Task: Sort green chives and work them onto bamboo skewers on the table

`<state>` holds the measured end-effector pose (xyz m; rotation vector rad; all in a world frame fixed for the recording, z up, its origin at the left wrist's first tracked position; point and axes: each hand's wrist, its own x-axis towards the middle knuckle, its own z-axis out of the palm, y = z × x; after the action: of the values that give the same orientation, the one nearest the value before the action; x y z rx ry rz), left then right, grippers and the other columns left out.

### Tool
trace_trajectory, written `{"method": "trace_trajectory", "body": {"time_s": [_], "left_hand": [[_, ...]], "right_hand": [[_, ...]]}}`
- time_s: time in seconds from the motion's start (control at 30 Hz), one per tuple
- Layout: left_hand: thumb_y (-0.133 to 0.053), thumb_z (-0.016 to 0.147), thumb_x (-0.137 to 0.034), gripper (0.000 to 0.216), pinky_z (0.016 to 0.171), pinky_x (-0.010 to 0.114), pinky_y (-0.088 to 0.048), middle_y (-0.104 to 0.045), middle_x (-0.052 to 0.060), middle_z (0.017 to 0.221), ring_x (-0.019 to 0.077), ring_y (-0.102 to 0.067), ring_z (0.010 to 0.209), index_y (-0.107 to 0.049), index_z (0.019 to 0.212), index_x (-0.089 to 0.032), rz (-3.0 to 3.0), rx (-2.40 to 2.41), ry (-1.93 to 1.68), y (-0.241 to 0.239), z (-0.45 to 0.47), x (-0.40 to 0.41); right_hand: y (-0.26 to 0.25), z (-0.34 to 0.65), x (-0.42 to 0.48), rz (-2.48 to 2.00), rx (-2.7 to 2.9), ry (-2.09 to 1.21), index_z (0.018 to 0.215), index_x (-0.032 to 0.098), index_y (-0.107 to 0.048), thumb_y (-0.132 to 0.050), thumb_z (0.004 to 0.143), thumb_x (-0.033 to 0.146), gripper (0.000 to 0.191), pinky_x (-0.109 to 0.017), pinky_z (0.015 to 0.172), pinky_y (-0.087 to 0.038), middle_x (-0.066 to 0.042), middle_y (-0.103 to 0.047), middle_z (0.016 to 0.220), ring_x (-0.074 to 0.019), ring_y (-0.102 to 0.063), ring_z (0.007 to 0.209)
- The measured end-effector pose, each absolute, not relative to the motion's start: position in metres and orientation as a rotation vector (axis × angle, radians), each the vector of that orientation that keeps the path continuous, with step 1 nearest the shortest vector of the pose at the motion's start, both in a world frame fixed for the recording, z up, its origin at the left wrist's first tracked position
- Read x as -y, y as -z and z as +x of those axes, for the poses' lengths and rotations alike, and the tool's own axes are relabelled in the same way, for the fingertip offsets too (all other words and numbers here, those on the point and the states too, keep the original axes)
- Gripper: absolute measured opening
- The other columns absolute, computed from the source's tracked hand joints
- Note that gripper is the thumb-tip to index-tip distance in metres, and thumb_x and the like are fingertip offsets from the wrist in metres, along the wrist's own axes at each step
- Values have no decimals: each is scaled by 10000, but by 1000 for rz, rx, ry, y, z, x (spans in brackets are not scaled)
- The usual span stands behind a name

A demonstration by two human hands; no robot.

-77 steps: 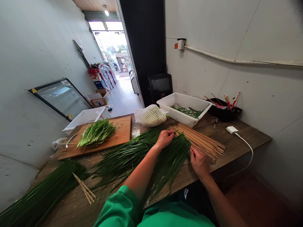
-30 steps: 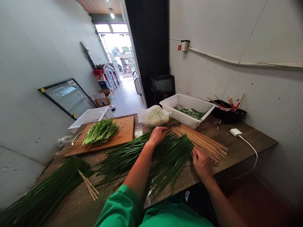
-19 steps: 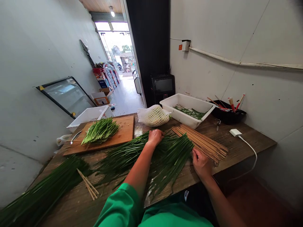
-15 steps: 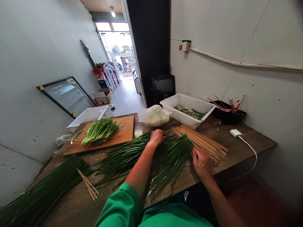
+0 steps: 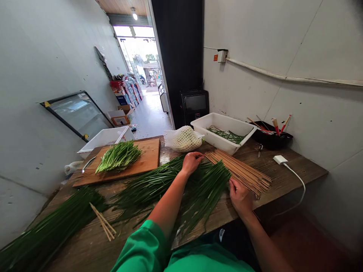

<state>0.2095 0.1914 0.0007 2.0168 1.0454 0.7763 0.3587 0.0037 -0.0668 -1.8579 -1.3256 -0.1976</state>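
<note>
My left hand reaches over the long dark green garlic chives, with thumb and fingertips pinched together near the left ends of a heap of bamboo skewers. What lies in that pinch is too small to make out. A separate fan of chives spreads between my forearms, its gathered ends pointing right. My right hand is closed beside those ends, just below the skewers; whatever its fingers hold is hidden. The thumb and forefinger are close to the chive ends.
Cut green stalks are piled on a wooden board. Behind are a netted white bundle, a white tub with loose chives and a black bowl. More chives and a few loose sticks lie left. A charger sits right.
My left hand has moved slightly right and up, towards the left ends of the skewers, and its fingers now point further right. My right hand has hardly moved.
</note>
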Motion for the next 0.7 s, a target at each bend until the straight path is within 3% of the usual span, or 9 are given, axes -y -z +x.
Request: {"method": "trace_trajectory", "body": {"time_s": [0.1, 0.3, 0.53, 0.7], "left_hand": [[-570, 805, -268, 220, 561, 205, -433, -680, 12, 667, 104, -559, 556, -716, 895, -129, 1943, -931, -785, 1, 219, -183], [-525, 795, -118, 292, 667, 207, -468, -717, 32, 791, 112, -610, 683, -687, 1038, -116, 1937, -928, -761, 1, 228, -173], [-530, 805, -163, 216, 679, 219, -482, -728, 35, 890, 123, -628, 698, -744, 806, -138, 1966, -944, -753, 1, 233, -163], [-549, 807, -185, 239, 755, 235, -493, -731, 40, 915, 147, -649, 786, -725, 961, -135, 1969, -919, -757, 3, 236, -161]], "right_hand": [[63, 358, -3, -1857, 1332, 204, 944, 136, -689, -354, 927, 352, 398, -292, 695, -489, -127, -715, 887, -199, -657, 771], [62, 357, -3, -1871, 1327, 233, 942, 144, -697, -362, 925, 335, 386, -282, 688, -488, -120, -717, 881, -189, -652, 761], [62, 357, -3, -1846, 1346, 192, 958, 147, -687, -362, 926, 327, 373, -291, 687, -487, -116, -713, 877, -193, -650, 758], [60, 356, -1, -1858, 1351, 158, 959, 143, -682, -339, 936, 347, 401, -296, 683, -480, -120, -710, 879, -197, -645, 754]]}}
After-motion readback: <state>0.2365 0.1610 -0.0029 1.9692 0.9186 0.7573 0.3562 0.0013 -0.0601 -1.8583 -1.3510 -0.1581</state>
